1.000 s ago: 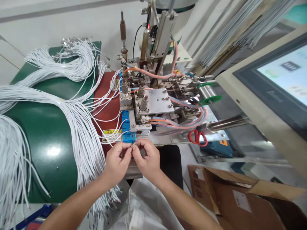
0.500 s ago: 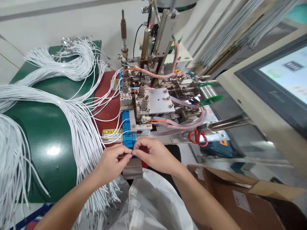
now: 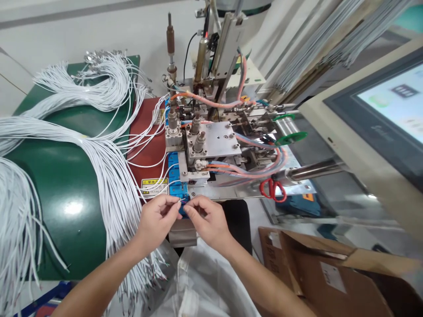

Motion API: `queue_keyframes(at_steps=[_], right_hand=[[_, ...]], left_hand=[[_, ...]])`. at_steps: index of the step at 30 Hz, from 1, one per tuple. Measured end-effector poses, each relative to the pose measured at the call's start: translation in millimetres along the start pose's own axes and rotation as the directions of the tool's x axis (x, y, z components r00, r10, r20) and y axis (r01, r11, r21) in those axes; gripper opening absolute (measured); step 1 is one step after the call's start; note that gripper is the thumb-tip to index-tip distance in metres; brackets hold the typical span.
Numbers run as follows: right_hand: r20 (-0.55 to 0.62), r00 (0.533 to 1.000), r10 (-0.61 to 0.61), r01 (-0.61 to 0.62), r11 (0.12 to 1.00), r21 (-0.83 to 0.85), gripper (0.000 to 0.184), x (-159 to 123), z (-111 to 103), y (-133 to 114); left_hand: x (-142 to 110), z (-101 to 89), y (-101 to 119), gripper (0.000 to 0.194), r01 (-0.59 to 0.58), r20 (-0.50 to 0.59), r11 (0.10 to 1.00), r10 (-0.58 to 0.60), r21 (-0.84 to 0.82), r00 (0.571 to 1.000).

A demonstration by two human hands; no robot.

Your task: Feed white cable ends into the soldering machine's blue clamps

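Note:
My left hand point(image 3: 159, 219) pinches the end of a white cable point(image 3: 181, 200) between thumb and forefinger; the thin tip pokes out past them to the right. Just right of that tip is my right hand point(image 3: 209, 220), thumb and forefinger drawn together. Whatever those right fingertips hold, if anything, is too small to make out. Both hands are in front of a row of blue cable holders point(image 3: 175, 174) on the machine's edge, with white cables set in several of them. The lowest holders are partly covered by my fingers.
Bundles of white cables point(image 3: 95, 154) drape over the green table point(image 3: 66, 185) at left. The metal machine point(image 3: 214, 136) carries a wire spool point(image 3: 287, 129). Red-handled scissors point(image 3: 272, 190) lie on its plate. A screen point(image 3: 390, 97) and a cardboard box point(image 3: 330, 268) are at right.
My fingertips were together over the cable end; now a small gap lies between the hands. My right hand has drawn slightly back, and the cable tip shows above my left fingers.

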State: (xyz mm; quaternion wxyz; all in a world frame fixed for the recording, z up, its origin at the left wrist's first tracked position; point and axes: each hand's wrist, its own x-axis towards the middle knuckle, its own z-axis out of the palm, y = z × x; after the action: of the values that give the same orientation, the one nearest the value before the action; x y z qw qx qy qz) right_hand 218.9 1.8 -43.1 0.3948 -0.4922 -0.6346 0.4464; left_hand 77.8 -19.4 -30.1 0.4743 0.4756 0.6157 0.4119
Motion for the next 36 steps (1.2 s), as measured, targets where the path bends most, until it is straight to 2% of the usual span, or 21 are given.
queue_keyframes(at_steps=[3,8,13,16,19,22,29,33,36], right_hand=[[-0.104,0.993,0.048,-0.042,0.997,0.060,0.008,2,-2,0],[-0.068,0.998,0.016,-0.011,0.997,0.073,0.011,4,2,1],[-0.125,0.989,-0.078,0.078,0.997,-0.005,0.012,1,6,6],[-0.133,0.983,-0.127,0.118,0.990,-0.074,0.013,-1,5,11],[-0.110,0.993,-0.044,0.033,0.995,-0.099,0.015,0,2,18],[-0.079,0.995,0.066,-0.073,0.993,-0.092,0.017,1,1,26],[-0.047,0.991,0.125,-0.131,0.978,-0.160,0.016,2,4,37],[0.013,0.978,0.207,-0.203,0.969,-0.137,0.016,7,1,39],[0.081,0.977,0.199,-0.187,0.972,-0.144,0.017,12,-4,41]], left_hand=[[0,-0.6,-2,0.013,-0.008,0.014,1.000,0.008,0.024,1.000],[0,0.7,0,0.020,0.000,0.054,1.000,-0.002,0.028,0.999],[1,1.6,-3,0.019,0.008,0.076,0.999,-0.012,0.045,0.997],[3,-6.6,-2,0.022,-0.031,0.125,0.982,0.008,0.185,0.992],[7,-18.9,3,0.015,-0.216,0.214,0.867,0.130,0.450,0.968],[10,-25.2,4,0.016,-0.350,0.305,0.736,0.203,0.580,0.931],[16,-18.2,-5,0.019,-0.385,0.296,0.662,0.249,0.643,0.922],[18,-15.6,-3,0.017,-0.349,0.276,0.630,0.216,0.694,0.937],[19,-14.9,-1,0.018,-0.340,0.282,0.615,0.193,0.712,0.940]])
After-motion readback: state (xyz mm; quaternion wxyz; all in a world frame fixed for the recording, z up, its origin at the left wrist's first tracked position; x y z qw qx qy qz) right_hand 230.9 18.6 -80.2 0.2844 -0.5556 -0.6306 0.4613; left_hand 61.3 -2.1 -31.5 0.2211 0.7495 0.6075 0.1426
